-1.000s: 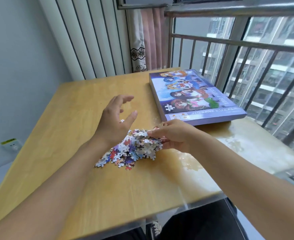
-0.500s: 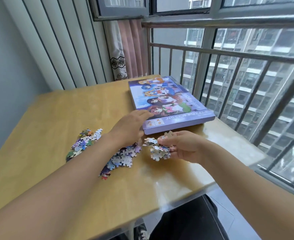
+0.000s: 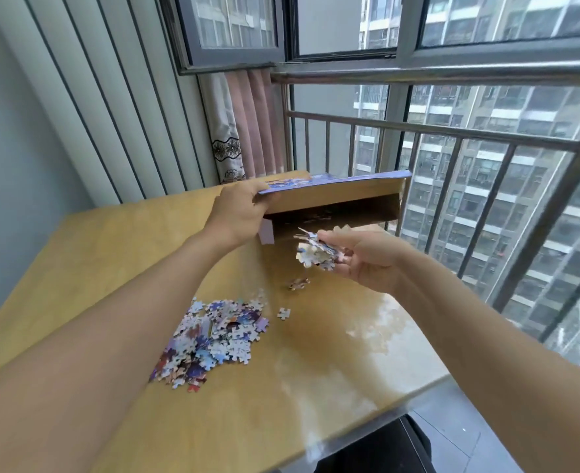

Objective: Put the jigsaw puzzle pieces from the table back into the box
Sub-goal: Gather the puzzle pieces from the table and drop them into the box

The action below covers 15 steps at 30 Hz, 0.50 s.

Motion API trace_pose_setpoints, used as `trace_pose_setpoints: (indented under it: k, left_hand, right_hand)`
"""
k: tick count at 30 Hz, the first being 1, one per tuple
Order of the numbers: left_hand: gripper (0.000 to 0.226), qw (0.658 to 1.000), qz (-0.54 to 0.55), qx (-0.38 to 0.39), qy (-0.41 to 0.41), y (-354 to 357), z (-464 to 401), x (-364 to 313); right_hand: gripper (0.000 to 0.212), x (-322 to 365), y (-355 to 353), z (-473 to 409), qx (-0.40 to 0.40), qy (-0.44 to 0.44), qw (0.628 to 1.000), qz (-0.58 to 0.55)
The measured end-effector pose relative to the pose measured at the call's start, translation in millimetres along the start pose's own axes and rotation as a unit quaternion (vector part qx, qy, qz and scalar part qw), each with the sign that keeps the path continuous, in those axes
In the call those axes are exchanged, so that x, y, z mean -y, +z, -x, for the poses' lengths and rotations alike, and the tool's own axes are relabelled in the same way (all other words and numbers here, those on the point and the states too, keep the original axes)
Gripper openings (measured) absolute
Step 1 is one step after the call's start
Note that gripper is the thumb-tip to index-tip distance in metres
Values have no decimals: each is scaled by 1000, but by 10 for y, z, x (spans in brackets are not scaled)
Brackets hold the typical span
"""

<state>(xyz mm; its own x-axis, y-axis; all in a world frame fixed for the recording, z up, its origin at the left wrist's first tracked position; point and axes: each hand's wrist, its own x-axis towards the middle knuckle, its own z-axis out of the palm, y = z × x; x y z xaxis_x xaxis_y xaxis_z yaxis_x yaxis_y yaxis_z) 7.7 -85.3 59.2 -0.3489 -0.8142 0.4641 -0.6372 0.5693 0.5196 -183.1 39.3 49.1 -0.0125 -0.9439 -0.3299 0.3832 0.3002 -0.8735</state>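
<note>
Two bare hands are seen from a head-worn camera above a yellow wooden table (image 3: pixel 77 254) set beside a railed window (image 3: pixel 452 138).

One puzzle box (image 3: pixel 333 213) is counted, at the far side of the table. Its lid (image 3: pixel 336 191) is gripped at the near left corner by the left hand (image 3: pixel 237 213), fingers curled over the top edge and thumb beneath, and is held raised at the near side so that a dark gap is opened toward the camera. The long near edge of the lid runs left to right, rising slightly to the right. Inside the gap a few pieces can be made out dimly; their number cannot be told.

A handful of pieces (image 3: pixel 316 249) is held by the right hand (image 3: pixel 367 257), palm up, fingers curled around the bunch, just in front of the box opening and above the table.

One large loose pile of pieces (image 3: pixel 213 339) lies on the table near the left forearm, stretched from near left to far right; part of it is hidden by the arm. Two small strays are counted apart from it: a single piece (image 3: pixel 284 313) just right of the pile, and a blurred small cluster (image 3: pixel 299 284) below the right hand.

The printed picture on the lid is seen almost edge-on and cannot be read.
</note>
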Motion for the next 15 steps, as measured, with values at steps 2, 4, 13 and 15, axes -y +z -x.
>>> trace_pose_setpoints:
  k: [2, 4, 13, 15]
  left_hand:
    - [19, 1000, 17, 4, 0, -76, -75, -46]
    - [30, 1000, 22, -2, -2, -130, -131, -88]
    - [33, 1000, 7, -9, -5, -325, -304, -314]
    - [36, 1000, 11, 0, -4, -364, -338, -344]
  right_hand:
    - [16, 238, 82, -60, -24, -8, 999, -26]
    - [19, 418, 133, -175, -52, -6, 998, -18]
    - [7, 787, 324, -578, -164, -41, 985, 38]
    - [21, 857, 396, -648, -177, -48, 983, 11]
